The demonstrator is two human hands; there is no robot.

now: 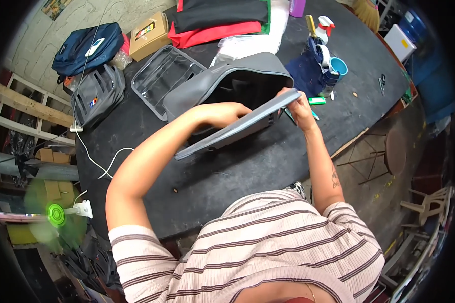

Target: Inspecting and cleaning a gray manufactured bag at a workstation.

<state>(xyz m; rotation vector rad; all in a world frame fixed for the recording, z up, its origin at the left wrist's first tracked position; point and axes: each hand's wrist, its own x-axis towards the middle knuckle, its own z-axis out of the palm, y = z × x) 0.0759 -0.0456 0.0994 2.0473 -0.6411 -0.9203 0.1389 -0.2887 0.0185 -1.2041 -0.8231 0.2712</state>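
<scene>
A grey zippered backpack (273, 63) lies unzipped on the black table, its dark inside facing me. Its front panel (237, 127), edged with a zipper, is swung out toward me. At the panel's right end, my right hand (300, 110) is closed around the edge. My left hand (226, 114) reaches in behind the panel, at the bag's opening. Its fingertips are hidden by the panel, so I cannot tell whether they grip anything. A clear-fronted case with grey edging (167, 76) lies flat against the bag's left side.
At the left are a navy bag (88, 48), a grey backpack (98, 96) and a cardboard box (149, 35). Folded red and black fabric (220, 22) lies at the back. Rightward stand a spray bottle (324, 29) and blue cup (338, 67). A fan (56, 214) spins lower left.
</scene>
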